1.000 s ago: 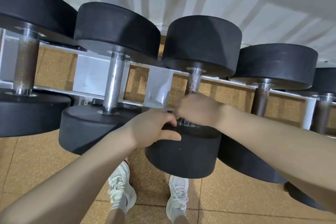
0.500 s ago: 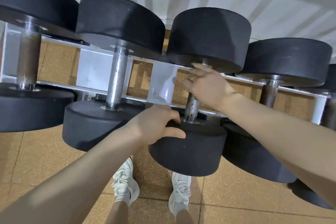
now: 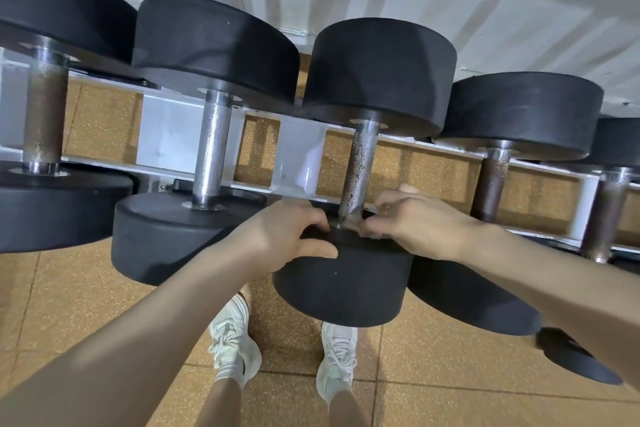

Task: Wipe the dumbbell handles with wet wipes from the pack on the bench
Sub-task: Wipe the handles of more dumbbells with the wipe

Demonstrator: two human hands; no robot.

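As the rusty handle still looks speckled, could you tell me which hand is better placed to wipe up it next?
The right hand, probably: its fingers pinch what looks like a wipe at the base of the speckled steel handle, while the left hand grips the black rubber dumbbell head.

Five dumbbells (image 3: 360,163) – two shoes (image 3: 233,340)
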